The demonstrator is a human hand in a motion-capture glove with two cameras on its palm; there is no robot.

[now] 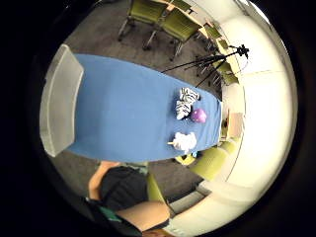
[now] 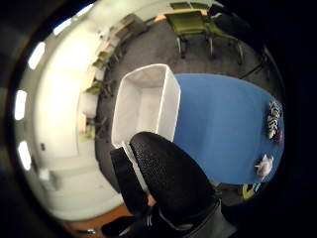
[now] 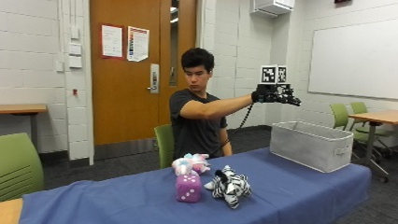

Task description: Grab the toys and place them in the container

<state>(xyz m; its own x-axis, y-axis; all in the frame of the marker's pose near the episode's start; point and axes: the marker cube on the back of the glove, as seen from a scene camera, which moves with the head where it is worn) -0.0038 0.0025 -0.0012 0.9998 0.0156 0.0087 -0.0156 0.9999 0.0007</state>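
My gloved right hand point(image 3: 275, 94) is raised high above the near end of the grey fabric container point(image 3: 311, 144), fingers stretched out and holding nothing. Three toys lie together on the blue tablecloth point(image 3: 124, 198), well away from the hand: a pink and white plush point(image 3: 191, 163), a purple plush die point(image 3: 188, 187) and a zebra point(image 3: 230, 186). The little finger side palm view shows the zebra point(image 1: 186, 102), die point(image 1: 199, 115) and white plush point(image 1: 184, 141) at the table's far end from the container point(image 1: 59, 101). In the thumb side palm view the container point(image 2: 143, 106) shows only its pale lining, with my gloved thumb point(image 2: 171, 173) in front.
The container stands at one end of the long table, near the edge. Green chairs point(image 3: 15, 165) and another table point(image 3: 376, 116) stand around. A tripod point(image 1: 217, 59) is on the floor beyond the toy end.
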